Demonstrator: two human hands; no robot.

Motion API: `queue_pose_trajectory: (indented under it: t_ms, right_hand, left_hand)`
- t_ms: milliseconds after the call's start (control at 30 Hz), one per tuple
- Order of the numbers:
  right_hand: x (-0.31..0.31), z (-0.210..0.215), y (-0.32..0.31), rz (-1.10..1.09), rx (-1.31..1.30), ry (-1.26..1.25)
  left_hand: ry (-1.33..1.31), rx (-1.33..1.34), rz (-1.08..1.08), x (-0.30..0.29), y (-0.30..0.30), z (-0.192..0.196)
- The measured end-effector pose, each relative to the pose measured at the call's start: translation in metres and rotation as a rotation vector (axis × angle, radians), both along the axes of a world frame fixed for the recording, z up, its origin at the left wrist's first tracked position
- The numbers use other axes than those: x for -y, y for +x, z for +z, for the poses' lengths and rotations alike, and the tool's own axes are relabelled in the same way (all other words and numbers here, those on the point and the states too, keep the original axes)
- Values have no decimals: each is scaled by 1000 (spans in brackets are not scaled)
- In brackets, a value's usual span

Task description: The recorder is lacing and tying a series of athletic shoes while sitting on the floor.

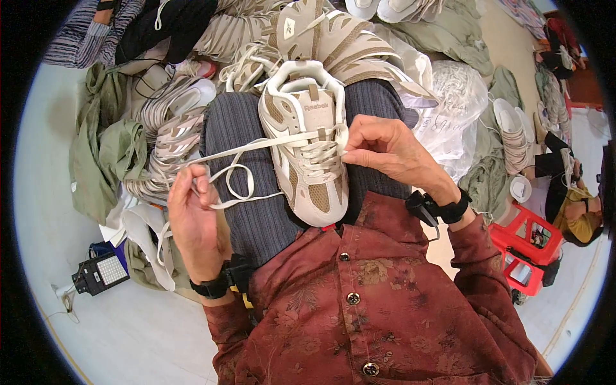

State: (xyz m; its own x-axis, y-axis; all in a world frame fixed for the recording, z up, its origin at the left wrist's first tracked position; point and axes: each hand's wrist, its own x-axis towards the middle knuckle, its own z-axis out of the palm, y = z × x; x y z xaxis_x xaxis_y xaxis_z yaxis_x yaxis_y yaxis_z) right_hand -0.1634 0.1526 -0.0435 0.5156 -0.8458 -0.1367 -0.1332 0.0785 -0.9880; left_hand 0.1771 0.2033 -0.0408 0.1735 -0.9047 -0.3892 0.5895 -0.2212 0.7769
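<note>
A beige and white sneaker [311,192] rests between my thighs, its toe toward my body and its heel opening away from me. Laces cross its lower eyelets. From the upper eyelets a long cream shoelace [247,148] runs left, nearly taut, to my left hand [196,215], whose fingers are closed on it. Below that stretch a loose loop hangs over my left thigh. At the sneaker's right edge, my right hand [385,147] pinches thumb against forefinger on the lace by the upper eyelets; the fingertips partly hide it.
Stacked beige sneakers [350,51] lie beyond my knees, with more shoe uppers [173,151] at left. A clear plastic bag [455,102] and green cloth [102,170] flank my legs. A red stool [529,240] stands right, a lamp [102,273] lower left. Other people sit nearby.
</note>
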Motion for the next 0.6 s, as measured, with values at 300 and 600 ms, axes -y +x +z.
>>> queue_pose_trajectory:
  t_ms: [300,600]
  right_hand:
    - [5,7,7,-97,-292,-10]
    - [5,11,19,-219,-351,-117]
  left_hand:
    - [-184,125,121,-10,43,33]
    - [-274,470,306,-31,54,50]
